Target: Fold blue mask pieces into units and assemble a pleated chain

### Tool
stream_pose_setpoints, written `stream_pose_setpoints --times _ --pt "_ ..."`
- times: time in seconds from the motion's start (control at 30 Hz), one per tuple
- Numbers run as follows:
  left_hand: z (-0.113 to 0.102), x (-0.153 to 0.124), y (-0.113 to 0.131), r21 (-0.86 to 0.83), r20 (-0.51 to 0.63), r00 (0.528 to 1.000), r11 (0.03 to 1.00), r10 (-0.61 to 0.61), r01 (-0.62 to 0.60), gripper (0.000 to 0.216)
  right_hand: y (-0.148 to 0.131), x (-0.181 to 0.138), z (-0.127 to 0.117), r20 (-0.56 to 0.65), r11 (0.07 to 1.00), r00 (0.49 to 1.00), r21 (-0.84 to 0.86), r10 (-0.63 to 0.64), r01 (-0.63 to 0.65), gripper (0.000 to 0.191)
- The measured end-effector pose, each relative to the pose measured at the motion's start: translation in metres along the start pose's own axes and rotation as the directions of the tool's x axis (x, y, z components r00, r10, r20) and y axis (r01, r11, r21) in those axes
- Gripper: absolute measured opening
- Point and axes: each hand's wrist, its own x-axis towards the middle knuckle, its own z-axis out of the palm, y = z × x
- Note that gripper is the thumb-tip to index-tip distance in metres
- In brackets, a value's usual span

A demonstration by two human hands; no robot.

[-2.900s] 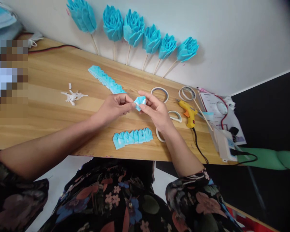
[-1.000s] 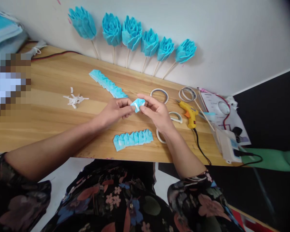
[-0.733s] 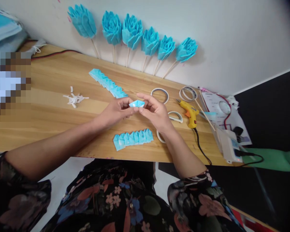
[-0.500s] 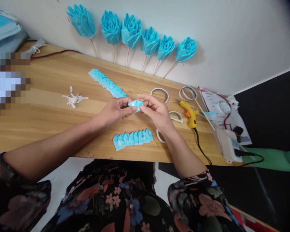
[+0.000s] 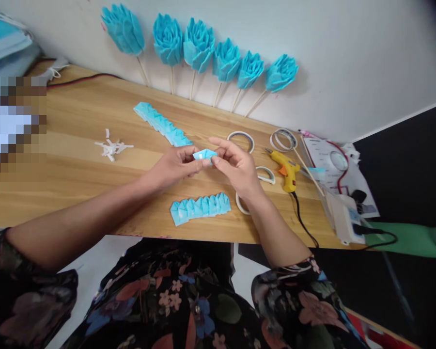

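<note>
Both hands meet above the middle of the wooden table (image 5: 76, 165). My left hand (image 5: 172, 166) and my right hand (image 5: 236, 165) each pinch one end of a small folded blue paper piece (image 5: 204, 154), which has a strip of white on its top. Just below the hands a short row of joined blue folded pieces (image 5: 199, 207) lies near the table's front edge. A longer strip of the same folded pieces (image 5: 162, 124) lies behind my left hand.
Several blue paper flowers on sticks (image 5: 199, 46) lean on the wall. White paper scraps (image 5: 112, 145) lie at the left. Tape rolls (image 5: 241, 139), scissors (image 5: 256, 186), a yellow glue gun (image 5: 285, 167) with its cord, and papers (image 5: 334, 167) crowd the right.
The paper piece has been turned from tilted upright to lying flat between my fingers, white strip upward. Both hands stayed in nearly the same place.
</note>
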Motion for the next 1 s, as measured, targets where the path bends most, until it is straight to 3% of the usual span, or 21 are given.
stream_pose_setpoints --times 0.33,0.57,0.73,1.0 --pt "0.0 -0.001 0.005 0.006 0.007 0.999 0.999 -0.033 0.033 0.026 0.003 -0.001 0.002 -0.031 0.999 0.999 -0.03 -0.037 0.036 0.039" --pt "0.0 -0.001 0.003 0.031 -0.034 0.999 0.999 -0.018 0.019 0.022 -0.002 -0.001 -0.001 0.042 0.999 0.999 -0.049 -0.007 0.009 0.04" --pt "0.0 0.002 -0.005 0.114 -0.066 0.997 0.993 0.038 -0.031 0.027 -0.001 -0.002 0.002 0.068 0.984 0.996 -0.168 -0.05 0.061 0.043" --pt "0.003 -0.002 0.001 0.307 -0.077 0.993 0.95 0.084 -0.057 0.01 -0.008 -0.005 0.003 0.064 0.912 0.984 -0.371 -0.163 0.176 0.046"
